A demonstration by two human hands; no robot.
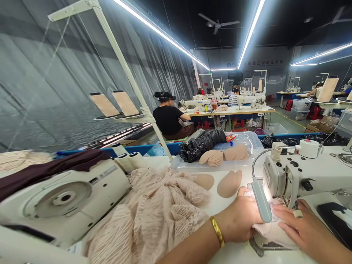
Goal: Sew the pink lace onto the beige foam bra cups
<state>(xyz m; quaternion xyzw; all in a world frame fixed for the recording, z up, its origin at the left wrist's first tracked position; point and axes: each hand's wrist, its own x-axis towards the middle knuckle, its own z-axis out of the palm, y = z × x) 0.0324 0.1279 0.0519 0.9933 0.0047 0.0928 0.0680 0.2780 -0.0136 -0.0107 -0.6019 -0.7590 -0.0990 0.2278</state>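
Note:
My left hand (239, 219), with a gold bangle on the wrist, grips the edge of a pale pink fabric piece (271, 231) lying under the head of a white sewing machine (305, 172). My right hand (298, 224), wearing a ring, lies flat on the same piece just right of the needle area. The machine's lamp (260, 200) shines on the fabric between my hands. The needle itself is hidden behind the lamp arm.
A heap of beige lace fabric (154, 212) lies to the left, beside another white machine (63, 201). Beige foam cups (229, 182) lie on the table and in a clear tray (247, 146). Other people sew at tables farther back.

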